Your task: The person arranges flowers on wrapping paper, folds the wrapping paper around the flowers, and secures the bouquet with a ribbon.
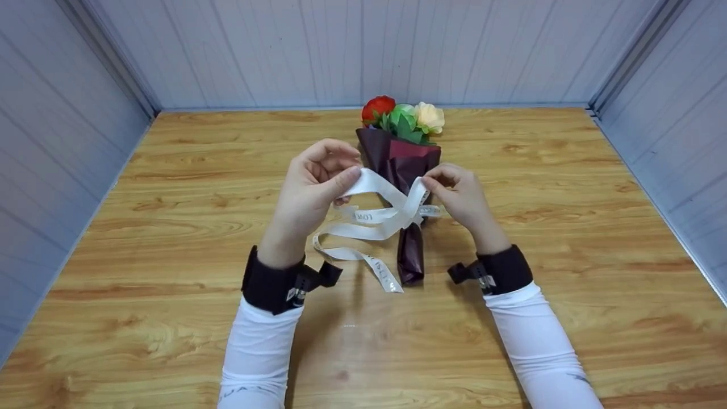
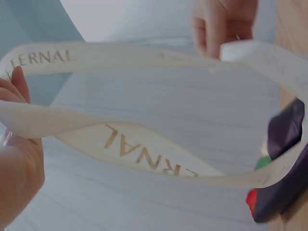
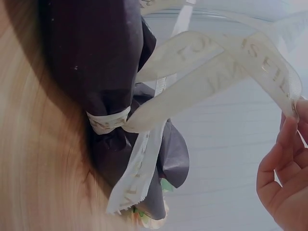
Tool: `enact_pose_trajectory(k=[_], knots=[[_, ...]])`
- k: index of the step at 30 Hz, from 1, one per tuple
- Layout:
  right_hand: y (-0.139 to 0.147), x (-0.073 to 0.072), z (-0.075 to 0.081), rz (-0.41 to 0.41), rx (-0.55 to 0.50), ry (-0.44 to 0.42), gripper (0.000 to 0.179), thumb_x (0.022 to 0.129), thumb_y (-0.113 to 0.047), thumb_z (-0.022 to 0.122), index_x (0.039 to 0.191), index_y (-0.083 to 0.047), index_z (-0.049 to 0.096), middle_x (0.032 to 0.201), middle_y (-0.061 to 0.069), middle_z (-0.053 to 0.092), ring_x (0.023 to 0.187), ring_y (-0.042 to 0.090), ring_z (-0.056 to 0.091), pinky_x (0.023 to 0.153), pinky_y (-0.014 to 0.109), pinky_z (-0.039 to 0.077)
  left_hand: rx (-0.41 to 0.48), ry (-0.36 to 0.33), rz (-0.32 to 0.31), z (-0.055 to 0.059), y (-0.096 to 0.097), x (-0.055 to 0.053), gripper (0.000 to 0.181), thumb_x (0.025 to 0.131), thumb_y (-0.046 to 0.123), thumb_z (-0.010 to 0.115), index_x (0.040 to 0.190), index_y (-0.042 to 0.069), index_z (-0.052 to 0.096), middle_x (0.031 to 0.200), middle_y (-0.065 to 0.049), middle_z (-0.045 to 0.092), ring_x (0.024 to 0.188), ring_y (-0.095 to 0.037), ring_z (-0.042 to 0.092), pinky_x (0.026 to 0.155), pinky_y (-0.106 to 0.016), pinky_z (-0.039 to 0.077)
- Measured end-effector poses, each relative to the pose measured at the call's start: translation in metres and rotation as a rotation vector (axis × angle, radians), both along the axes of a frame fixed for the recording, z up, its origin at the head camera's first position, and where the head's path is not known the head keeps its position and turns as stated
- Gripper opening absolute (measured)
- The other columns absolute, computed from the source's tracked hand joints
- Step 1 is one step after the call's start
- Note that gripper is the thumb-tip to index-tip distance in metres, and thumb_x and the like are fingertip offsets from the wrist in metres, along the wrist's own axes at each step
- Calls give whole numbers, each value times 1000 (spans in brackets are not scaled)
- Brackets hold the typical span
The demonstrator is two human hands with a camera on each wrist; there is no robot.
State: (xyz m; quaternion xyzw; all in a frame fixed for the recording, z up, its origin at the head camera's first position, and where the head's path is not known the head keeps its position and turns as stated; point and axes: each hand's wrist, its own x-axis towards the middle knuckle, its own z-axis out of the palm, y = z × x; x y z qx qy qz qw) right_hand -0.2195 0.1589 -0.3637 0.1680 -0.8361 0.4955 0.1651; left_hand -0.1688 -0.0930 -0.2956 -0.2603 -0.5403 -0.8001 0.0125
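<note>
A bouquet lies on the table, wrapped in dark purple paper [image 1: 411,255], with a red flower [image 1: 378,107], a green one and a cream one [image 1: 430,117] at its far end. White ribbon [image 1: 372,232] with printed lettering is tied around the paper's waist. My left hand [image 1: 312,187] pinches a loop of this ribbon between thumb and fingers, left of the bouquet. Between thumb and forefinger, my right hand [image 1: 461,192] pinches another part of the ribbon just above the tie. In the right wrist view, the ribbon band [image 3: 108,121] circles the gathered paper, and a frayed tail [image 3: 130,192] hangs beside it.
The bouquet rests on a wood-grain table [image 1: 170,227], with pale panelled walls [image 1: 363,51] at the back and both sides. One long ribbon tail [image 1: 380,272] trails toward the table's near side. Black straps [image 1: 505,270] are around both wrists.
</note>
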Motion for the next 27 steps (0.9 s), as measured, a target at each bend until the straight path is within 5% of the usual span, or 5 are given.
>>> enact_pose_trajectory(k=[4, 8, 13, 20, 27], knots=[[0, 0, -1, -6, 11, -9, 14, 89, -6, 64, 88, 6, 70, 82, 7, 67, 69, -1, 55, 66, 16, 45, 82, 24, -117, 8, 0, 14, 16, 86, 0, 65, 94, 14, 63, 80, 1, 71, 51, -3, 52, 41, -13, 30], [0, -1, -1, -14, 21, -8, 14, 89, -7, 65, 89, 5, 70, 83, 11, 67, 68, -1, 55, 66, 16, 44, 100, 200, -196, 13, 0, 31, 19, 83, 14, 73, 100, 13, 64, 97, -3, 73, 53, -5, 56, 40, -17, 35], [1, -2, -2, -14, 32, -5, 13, 89, -8, 64, 88, 4, 70, 83, 12, 67, 68, 0, 55, 65, 17, 43, 103, 420, -288, 11, 7, 49, 16, 81, -12, 64, 96, -6, 61, 99, -14, 69, 74, -19, 66, 57, -30, 55], [0, -1, -1, -6, 22, 10, 12, 88, -7, 65, 86, 3, 71, 79, 6, 66, 65, 1, 53, 62, 17, 42, 28, 850, -213, 23, 22, 72, 22, 74, -23, 61, 88, -7, 60, 89, -21, 64, 86, -27, 63, 74, -40, 53], [0, -1, -1, -1, 18, 11, 14, 89, -8, 64, 88, 5, 70, 76, 3, 64, 61, 6, 52, 57, 17, 40, -121, 990, -304, 26, 37, 79, 15, 80, -12, 64, 92, -3, 62, 93, -16, 66, 93, -21, 63, 82, -32, 53]])
